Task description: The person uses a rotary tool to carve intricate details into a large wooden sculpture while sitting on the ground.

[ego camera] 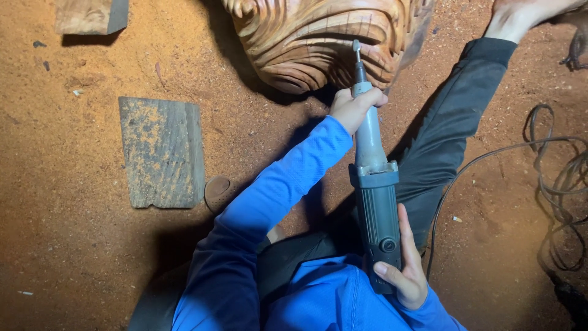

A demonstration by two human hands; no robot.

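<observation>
Head view, looking down: the left hand [354, 105] closes its fingers around the pale neck of a grey power grinder [375, 202], just behind its bit, whose tip touches the grooved underside of a wood carving [306, 37]. The right hand [404, 266] grips the grinder's dark rear body, fingers wrapped round it. A dusty grey board [162, 150] lies flat on the orange sawdust floor [73, 245] to the left. A cable [551, 165] loops at right.

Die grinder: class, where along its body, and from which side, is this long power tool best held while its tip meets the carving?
Two hands: right hand wrapping the thick dark rear housing of the die grinder from the right, left hand pinching the slim pale neck from the left. Its long, tapering body suits this.
</observation>
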